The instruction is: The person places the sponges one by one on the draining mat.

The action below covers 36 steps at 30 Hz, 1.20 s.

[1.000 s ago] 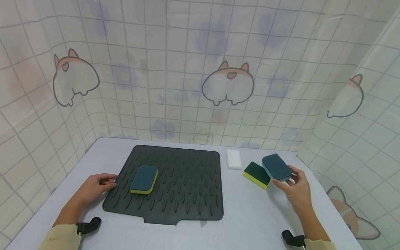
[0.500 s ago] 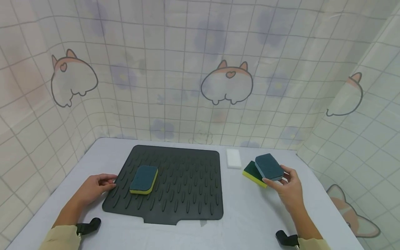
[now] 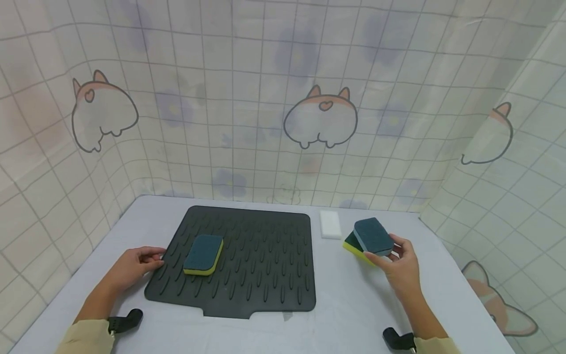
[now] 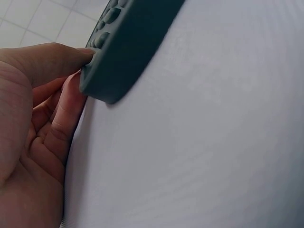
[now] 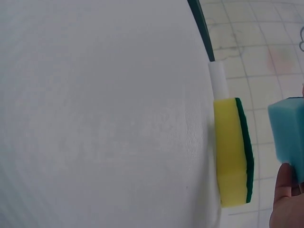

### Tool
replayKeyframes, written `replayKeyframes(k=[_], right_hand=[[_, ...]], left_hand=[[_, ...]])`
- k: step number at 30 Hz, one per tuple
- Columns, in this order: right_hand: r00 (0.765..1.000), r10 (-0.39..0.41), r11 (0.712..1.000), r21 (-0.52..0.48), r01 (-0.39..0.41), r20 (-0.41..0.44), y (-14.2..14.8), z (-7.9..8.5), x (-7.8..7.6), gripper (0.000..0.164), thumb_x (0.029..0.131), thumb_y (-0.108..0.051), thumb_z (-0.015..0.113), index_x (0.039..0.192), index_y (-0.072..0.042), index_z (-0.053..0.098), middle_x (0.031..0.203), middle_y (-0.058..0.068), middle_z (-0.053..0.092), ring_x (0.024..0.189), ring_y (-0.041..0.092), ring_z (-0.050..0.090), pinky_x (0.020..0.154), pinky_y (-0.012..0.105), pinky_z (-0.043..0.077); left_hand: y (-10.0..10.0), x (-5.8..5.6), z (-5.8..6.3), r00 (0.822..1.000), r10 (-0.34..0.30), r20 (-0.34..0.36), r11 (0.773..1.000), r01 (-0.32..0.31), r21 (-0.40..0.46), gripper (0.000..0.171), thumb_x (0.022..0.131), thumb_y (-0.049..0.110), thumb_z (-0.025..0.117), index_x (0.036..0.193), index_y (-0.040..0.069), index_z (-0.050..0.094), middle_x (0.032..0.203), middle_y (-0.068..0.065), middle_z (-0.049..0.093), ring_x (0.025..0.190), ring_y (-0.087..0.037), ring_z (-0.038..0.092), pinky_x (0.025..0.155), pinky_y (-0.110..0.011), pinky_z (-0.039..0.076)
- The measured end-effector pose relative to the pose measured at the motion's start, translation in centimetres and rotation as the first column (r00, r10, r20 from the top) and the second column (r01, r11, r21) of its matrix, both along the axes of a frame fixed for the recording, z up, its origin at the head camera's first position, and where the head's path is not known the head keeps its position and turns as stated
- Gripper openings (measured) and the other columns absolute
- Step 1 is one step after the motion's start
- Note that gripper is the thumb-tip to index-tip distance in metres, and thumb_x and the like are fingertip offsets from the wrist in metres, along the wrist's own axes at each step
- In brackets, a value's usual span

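Note:
My right hand (image 3: pixel 403 273) grips a blue sponge (image 3: pixel 373 237) with a dark scouring face, raised off the table. Below and behind it lies a yellow sponge (image 5: pixel 231 152) with a green scouring face, partly hidden in the head view. At the left, my left hand (image 3: pixel 132 268) pinches the edge of a dark ribbed drying mat (image 3: pixel 265 246); in the left wrist view the thumb (image 4: pixel 57 59) lies on the mat's top and a finger is against its edge. Another yellow sponge (image 3: pixel 204 253), dark side up, rests on the mat's left part.
A white rectangular block (image 3: pixel 330 224) lies beside the mat's back right corner. The table (image 3: pixel 336 305) has a white cover, and a grid-patterned curtain (image 3: pixel 247 108) stands behind it and on both sides.
My right hand has moved left with the blue sponge, which now covers more of the yellow sponge behind it. The left hand and the mat have stayed in place.

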State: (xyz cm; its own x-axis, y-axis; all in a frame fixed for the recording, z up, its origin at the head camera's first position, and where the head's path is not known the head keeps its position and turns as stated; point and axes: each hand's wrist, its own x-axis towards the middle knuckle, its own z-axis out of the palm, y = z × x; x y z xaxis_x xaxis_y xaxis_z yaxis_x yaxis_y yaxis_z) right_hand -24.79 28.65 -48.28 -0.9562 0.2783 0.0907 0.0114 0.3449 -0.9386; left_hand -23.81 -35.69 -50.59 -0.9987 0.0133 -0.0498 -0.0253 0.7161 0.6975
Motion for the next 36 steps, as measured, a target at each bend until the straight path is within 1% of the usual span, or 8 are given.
replayKeyframes(k=[4, 6, 15, 22, 27, 36], right_hand=[[1.000, 0.011, 1.000, 0.002, -0.011, -0.011, -0.4, -0.1, 0.0, 0.101, 0.077, -0.034, 0.091, 0.155, -0.009, 0.033, 0.152, 0.017, 0.043, 0.133, 0.033, 0.052, 0.082, 0.001, 0.044], [1.000, 0.021, 1.000, -0.011, -0.021, -0.018, -0.5, -0.1, -0.1, 0.100, 0.077, -0.032, 0.092, 0.155, -0.008, 0.034, 0.151, 0.017, 0.043, 0.134, 0.031, 0.052, 0.083, 0.002, 0.045], [0.998, 0.054, 0.997, -0.058, -0.055, -0.012, -1.8, -0.1, -0.1, 0.097, 0.076, -0.022, 0.092, 0.153, -0.007, 0.035, 0.153, 0.015, 0.040, 0.139, 0.026, 0.047, 0.093, 0.006, 0.045], [0.995, 0.096, 0.991, -0.087, -0.098, -0.029, -3.0, 0.1, 0.1, 0.097, 0.076, -0.020, 0.092, 0.153, -0.006, 0.034, 0.151, 0.017, 0.041, 0.136, 0.025, 0.047, 0.092, 0.007, 0.046], [0.992, 0.119, 0.987, -0.100, -0.122, -0.038, -3.8, 0.3, 0.0, 0.096, 0.077, -0.019, 0.092, 0.153, -0.006, 0.034, 0.152, 0.016, 0.042, 0.135, 0.023, 0.046, 0.093, 0.003, 0.042], [0.988, 0.138, 0.985, -0.096, -0.143, -0.063, -5.2, -0.2, -0.4, 0.094, 0.075, -0.019, 0.093, 0.151, -0.006, 0.038, 0.149, 0.016, 0.044, 0.133, 0.024, 0.048, 0.093, 0.002, 0.041]], left_hand=[[0.0, 0.0, 0.0, 1.000, -0.002, -0.002, 1.000, 0.002, 0.007, 0.046, 0.097, 0.018, 0.071, 0.133, -0.008, 0.061, 0.099, -0.008, 0.068, 0.083, -0.012, 0.055, 0.065, -0.025, 0.046], [-0.1, 0.0, -0.1, 1.000, -0.005, -0.005, 1.000, 0.005, 0.010, 0.046, 0.097, 0.018, 0.071, 0.133, -0.008, 0.061, 0.099, -0.008, 0.068, 0.083, -0.012, 0.055, 0.065, -0.025, 0.046], [-0.4, -0.3, -0.9, 1.000, -0.001, -0.010, 1.000, 0.001, 0.011, 0.046, 0.096, 0.018, 0.072, 0.133, -0.007, 0.062, 0.098, -0.007, 0.068, 0.082, -0.012, 0.055, 0.065, -0.026, 0.047], [-0.2, -0.3, -0.8, 1.000, -0.008, -0.022, 1.000, 0.008, 0.001, 0.045, 0.096, 0.017, 0.072, 0.133, -0.007, 0.062, 0.099, -0.007, 0.068, 0.083, -0.012, 0.055, 0.065, -0.026, 0.047], [-0.2, -0.4, -0.8, 1.000, -0.007, -0.020, 1.000, 0.007, 0.002, 0.045, 0.096, 0.017, 0.072, 0.132, -0.006, 0.062, 0.099, -0.007, 0.067, 0.083, -0.012, 0.055, 0.064, -0.026, 0.048], [-0.2, -0.2, -0.5, 1.000, -0.001, -0.021, 1.000, 0.001, 0.007, 0.044, 0.096, 0.017, 0.072, 0.132, -0.007, 0.063, 0.097, -0.008, 0.067, 0.082, -0.012, 0.055, 0.064, -0.026, 0.047]])
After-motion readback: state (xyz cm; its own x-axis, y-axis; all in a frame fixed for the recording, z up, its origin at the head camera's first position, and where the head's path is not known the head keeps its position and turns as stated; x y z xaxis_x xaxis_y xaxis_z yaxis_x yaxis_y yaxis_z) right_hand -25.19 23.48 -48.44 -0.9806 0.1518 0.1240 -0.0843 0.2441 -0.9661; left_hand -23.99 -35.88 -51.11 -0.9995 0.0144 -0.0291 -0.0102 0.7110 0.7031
